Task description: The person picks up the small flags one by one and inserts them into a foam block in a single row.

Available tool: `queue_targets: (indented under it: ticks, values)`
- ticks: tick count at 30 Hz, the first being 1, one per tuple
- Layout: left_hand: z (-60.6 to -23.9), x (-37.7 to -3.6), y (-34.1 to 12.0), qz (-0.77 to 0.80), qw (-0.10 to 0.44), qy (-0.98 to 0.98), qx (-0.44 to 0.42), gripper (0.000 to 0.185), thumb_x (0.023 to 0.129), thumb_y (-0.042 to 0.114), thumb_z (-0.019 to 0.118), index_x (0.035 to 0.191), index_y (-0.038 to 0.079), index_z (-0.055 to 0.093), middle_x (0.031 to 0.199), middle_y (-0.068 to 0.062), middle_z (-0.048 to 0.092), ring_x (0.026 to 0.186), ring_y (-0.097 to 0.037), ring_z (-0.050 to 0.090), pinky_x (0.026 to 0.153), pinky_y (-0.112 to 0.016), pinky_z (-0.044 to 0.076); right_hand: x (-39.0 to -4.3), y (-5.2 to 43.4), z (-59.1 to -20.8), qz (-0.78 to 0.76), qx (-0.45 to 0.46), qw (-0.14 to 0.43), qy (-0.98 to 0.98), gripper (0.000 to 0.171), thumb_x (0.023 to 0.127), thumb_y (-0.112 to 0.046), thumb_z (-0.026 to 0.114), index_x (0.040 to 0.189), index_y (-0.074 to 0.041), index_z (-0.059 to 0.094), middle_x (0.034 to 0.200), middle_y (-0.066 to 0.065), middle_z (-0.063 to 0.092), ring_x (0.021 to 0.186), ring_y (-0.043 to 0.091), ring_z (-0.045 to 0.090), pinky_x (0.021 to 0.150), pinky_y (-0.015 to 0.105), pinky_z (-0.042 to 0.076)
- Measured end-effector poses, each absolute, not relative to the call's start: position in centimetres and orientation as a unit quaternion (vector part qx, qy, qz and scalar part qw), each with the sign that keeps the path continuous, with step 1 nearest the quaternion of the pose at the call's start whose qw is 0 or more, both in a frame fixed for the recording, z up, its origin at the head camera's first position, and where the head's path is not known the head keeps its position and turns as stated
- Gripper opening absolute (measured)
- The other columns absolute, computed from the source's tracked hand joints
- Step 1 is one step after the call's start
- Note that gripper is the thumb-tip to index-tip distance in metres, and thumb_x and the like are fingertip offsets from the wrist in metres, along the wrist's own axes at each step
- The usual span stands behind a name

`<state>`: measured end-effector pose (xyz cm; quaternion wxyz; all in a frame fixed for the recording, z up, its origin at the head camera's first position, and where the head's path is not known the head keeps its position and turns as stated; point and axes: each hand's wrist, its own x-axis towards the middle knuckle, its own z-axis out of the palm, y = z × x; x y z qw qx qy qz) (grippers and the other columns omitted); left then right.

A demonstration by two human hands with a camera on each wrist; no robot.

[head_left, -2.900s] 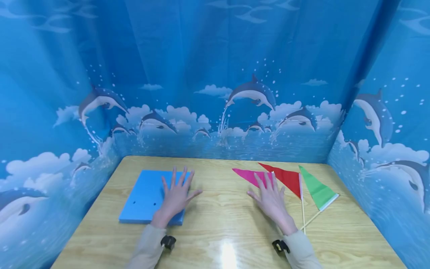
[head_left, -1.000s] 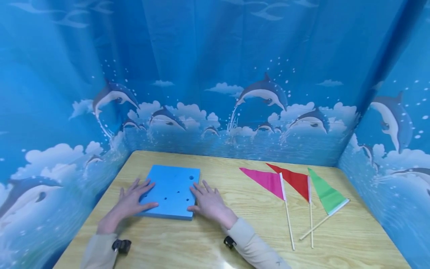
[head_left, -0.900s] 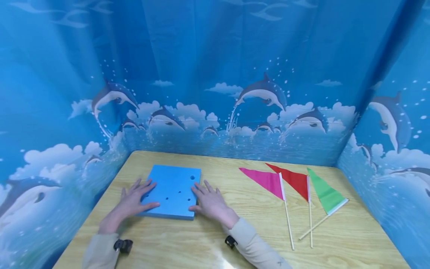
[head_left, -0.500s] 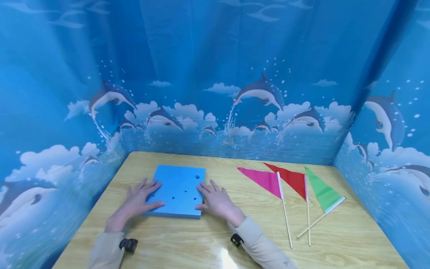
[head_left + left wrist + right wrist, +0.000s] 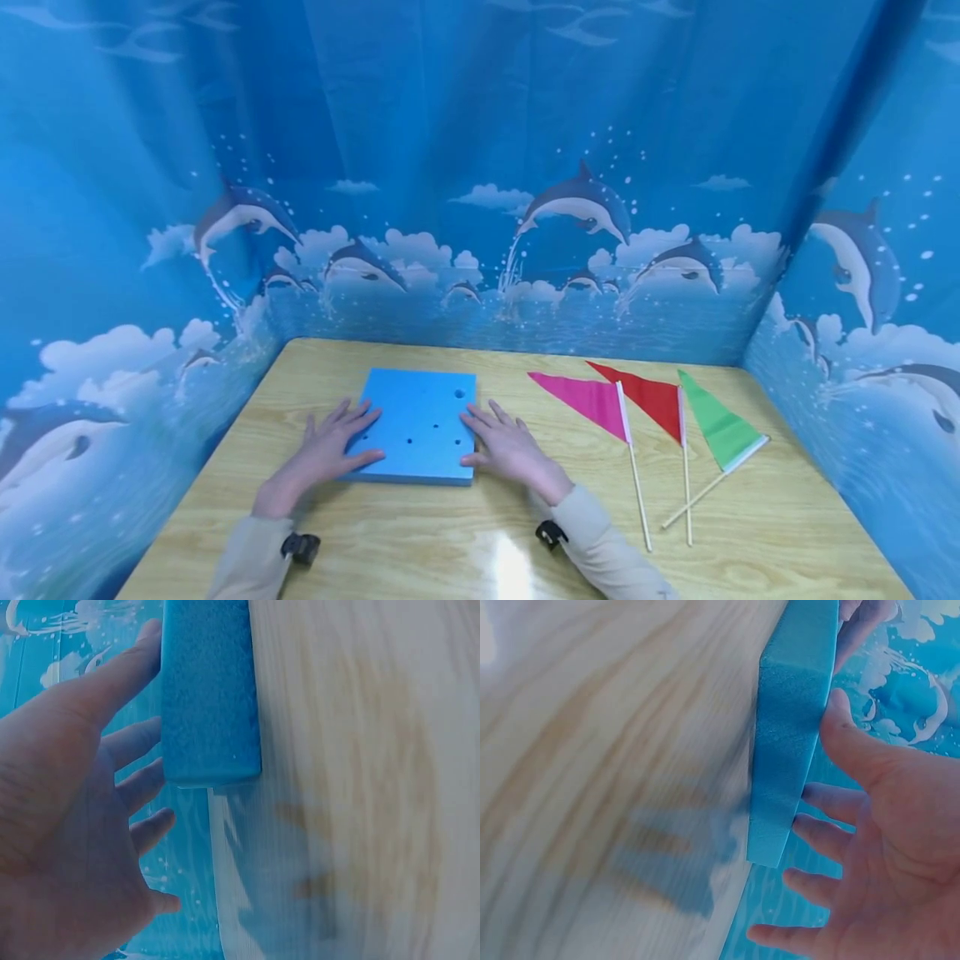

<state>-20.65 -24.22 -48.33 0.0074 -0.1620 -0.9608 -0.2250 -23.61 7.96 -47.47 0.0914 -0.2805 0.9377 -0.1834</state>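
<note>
A thick blue foam board (image 5: 417, 425) with several small holes and one larger hole lies flat on the wooden table. My left hand (image 5: 322, 450) rests on its left side, fingers spread, with thumb and fingertips on the top face. On the opposite side, my right hand (image 5: 513, 450) touches the right edge with spread fingers and thumb. In the left wrist view the board's side (image 5: 211, 697) shows beside my straight left fingers. The right wrist view has my right thumb and some fingertips at the edge of the board (image 5: 787, 750).
To the right lie three triangular flags on thin sticks: a pink flag (image 5: 592, 406), a red flag (image 5: 651, 402) and a green flag (image 5: 716, 423). The red and green flags' sticks cross. A blue dolphin-print curtain (image 5: 480, 167) surrounds the table (image 5: 420, 550) at the back and sides.
Both hands were spread apart earlier, the left over the board and the right near the pink flag. They came to the board's two sides, and the board has since slid to the right between them.
</note>
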Motion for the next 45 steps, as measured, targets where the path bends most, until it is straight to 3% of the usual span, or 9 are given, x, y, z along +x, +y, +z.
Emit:
queue_targets:
  ticks: [17,28,45]
  values:
    - [-48.5,-21.7,-21.4,-0.213,-0.013,-0.957,-0.196,0.077,0.090,0.053,0.071,0.151,0.010,0.049,0.160,-0.015,0.039,0.149,-0.048,0.021,0.107,-0.085,0.006,-23.5,12.3,-47.5,-0.204,-0.267,0.097,0.937,0.076,0.093,-0.042,0.071,0.157,-0.015,0.039,0.166,0.006,0.029,0.154,0.041,0.013,0.116,0.073,0.017]
    - [-48.3,-22.0,-19.3,-0.225,-0.038,-0.950,-0.212,0.078,0.090,0.054,0.070,0.152,0.012,0.047,0.161,-0.012,0.037,0.151,-0.046,0.019,0.109,-0.082,0.001,-23.2,14.9,-47.6,-0.215,-0.250,0.089,0.940,0.076,0.092,-0.039,0.073,0.156,-0.015,0.041,0.165,0.007,0.030,0.154,0.042,0.014,0.114,0.075,0.019]
    - [-48.5,-22.4,-15.1,-0.225,-0.065,-0.942,-0.241,0.079,0.090,0.055,0.069,0.154,0.016,0.044,0.163,-0.006,0.033,0.154,-0.041,0.014,0.113,-0.078,-0.004,-22.3,19.6,-47.5,-0.210,-0.233,0.082,0.946,0.077,0.089,-0.034,0.077,0.154,-0.010,0.044,0.163,0.013,0.034,0.151,0.048,0.016,0.113,0.072,0.027]
